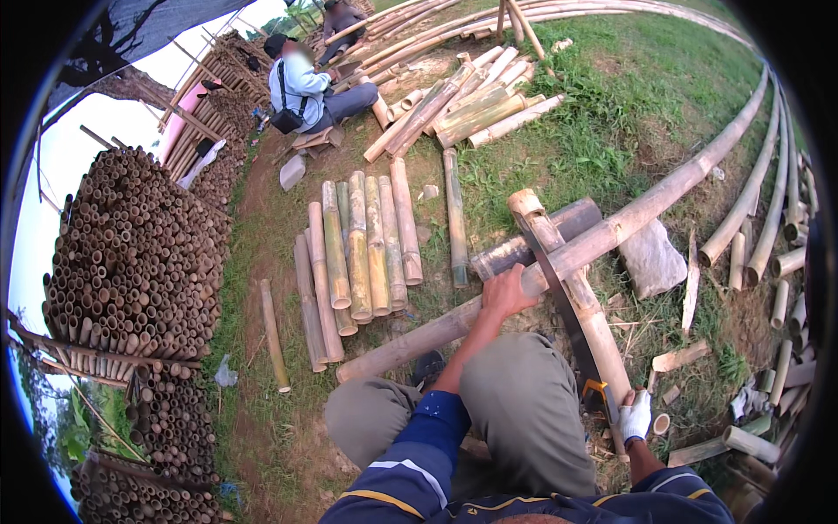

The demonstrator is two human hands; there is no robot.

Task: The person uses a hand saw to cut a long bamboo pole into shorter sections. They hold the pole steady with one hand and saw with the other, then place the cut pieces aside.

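So your left hand [509, 293] is clamped on the bamboo pole [642, 214] slanting across the support [596, 325] near its far end, saw [574, 321] just right of those fingers, right hand [636, 417] curled round its handle [595, 387].

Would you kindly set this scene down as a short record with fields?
left hand: bare, on a bamboo pole
right hand: white-gloved, near the handle of the handsaw; grip unclear
saw position: blade crossing the pole
ground ahead: row of cut bamboo lengths
left side: tall stack of bamboo pieces
background: seated co-worker, light blue jacket
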